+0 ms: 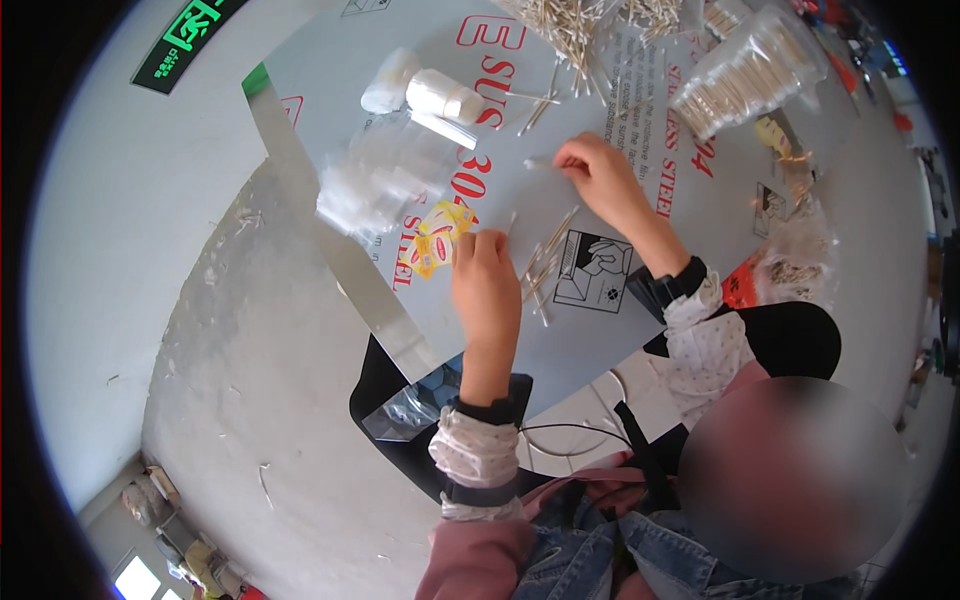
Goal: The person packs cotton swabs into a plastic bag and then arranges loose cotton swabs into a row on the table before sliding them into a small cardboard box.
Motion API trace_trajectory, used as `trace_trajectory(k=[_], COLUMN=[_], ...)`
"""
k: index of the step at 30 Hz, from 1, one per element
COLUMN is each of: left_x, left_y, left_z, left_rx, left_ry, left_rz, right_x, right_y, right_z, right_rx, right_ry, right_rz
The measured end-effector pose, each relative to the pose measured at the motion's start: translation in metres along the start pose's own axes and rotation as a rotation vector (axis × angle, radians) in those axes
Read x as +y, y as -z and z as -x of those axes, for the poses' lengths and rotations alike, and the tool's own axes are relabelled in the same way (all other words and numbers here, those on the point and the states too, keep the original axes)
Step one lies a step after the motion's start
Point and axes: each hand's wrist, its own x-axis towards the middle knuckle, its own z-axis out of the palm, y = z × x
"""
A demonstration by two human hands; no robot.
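My right hand (602, 178) is closed in a pinch over the middle of the table, with the white tip of a cotton swab (536, 163) sticking out to the left of its fingertips. Nearer to me on the left, my left hand (486, 278) has its fingers bent together at the edge of some yellow printed labels (437, 242); what it grips, if anything, is hidden. A thin white stick shows just right of those fingers. Between the hands and toward me lie several loose cotton swabs (545, 262). A large heap of swabs (572, 32) sits at the far edge.
The table (585, 345) wears a printed grey film. Clear plastic bags (380, 180) lie at its left beside white plastic-wrapped rolls (445, 97). A bag packed with swabs (750, 75) stands far right. Nearer right is a clear bag with red (740, 285). A black seat (795, 340) is beside me.
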Motion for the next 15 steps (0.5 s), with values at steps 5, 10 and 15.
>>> trace_trajectory(k=[5,10,15], left_x=[0.001,0.011,0.011], left_y=[0.023,0.017,0.009], left_z=[0.041,0.069,0.069], left_rx=[-0.064,-0.011,0.036], left_ry=[-0.235,-0.212,-0.19], left_rz=[0.077,-0.019,0.021], right_x=[-0.03,-0.041,0.008], right_y=[-0.008,0.003,0.076], right_z=[0.025,0.059,0.097], right_rx=[-0.226,-0.249,0.309], right_ry=[0.205,0.206,-0.037], right_rz=[-0.067,-0.073,0.479])
